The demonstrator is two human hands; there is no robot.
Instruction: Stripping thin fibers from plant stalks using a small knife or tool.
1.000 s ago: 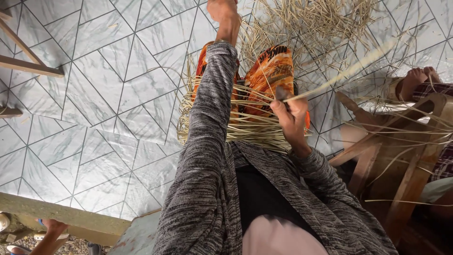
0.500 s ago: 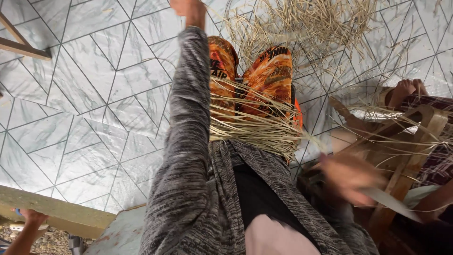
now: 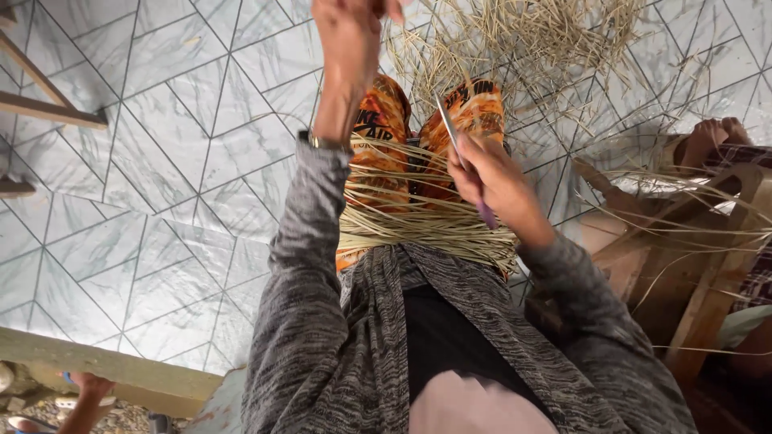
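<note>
2 hands up: our left hand (image 3: 350, 40) pinches a straw strand (image 3: 418, 56), right hand (image 3: 494, 181) grips a knife (image 3: 454, 137) over the straw bundle (image 3: 426, 217) on our lap.

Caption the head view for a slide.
Right hand holds a knife over straw strands; left hand raised.

We see a knife (image 3: 460, 157) with a thin grey blade and a purple handle, held upright and tilted slightly, its tip pointing away over the bundle of straw strips (image 3: 426, 221). The handle end pokes out below the fist. The pale, flat strips lie bunched across our lap, fanning loosely over the orange cloth. 1 strip (image 3: 384, 10) is pinched up high, near the top edge of the tiled floor (image 3: 161, 161).
</note>
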